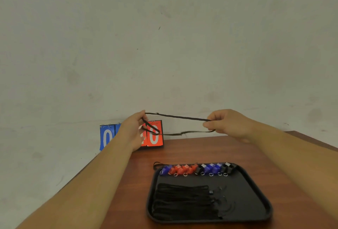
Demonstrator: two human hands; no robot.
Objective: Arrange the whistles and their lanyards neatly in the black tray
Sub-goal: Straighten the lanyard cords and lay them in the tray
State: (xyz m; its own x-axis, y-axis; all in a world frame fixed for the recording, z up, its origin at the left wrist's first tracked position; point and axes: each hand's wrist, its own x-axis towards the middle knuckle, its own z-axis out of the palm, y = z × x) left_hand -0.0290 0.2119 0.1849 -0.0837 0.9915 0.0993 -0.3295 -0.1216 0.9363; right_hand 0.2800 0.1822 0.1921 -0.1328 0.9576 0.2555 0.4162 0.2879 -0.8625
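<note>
A black lanyard is stretched in the air between my two hands, above the table's far edge. My left hand holds its left end, where the cord loops round the fingers. My right hand pinches the right end. Below, the black tray lies on the wooden table. A row of blue, red and black whistles with small metal rings lines the tray's far edge. Several folded black lanyards lie side by side in the tray's left half.
A flip scoreboard with blue and red number cards stands against the wall at the table's far left corner, partly behind my left hand. The wooden table ends at the wall and falls away on the left.
</note>
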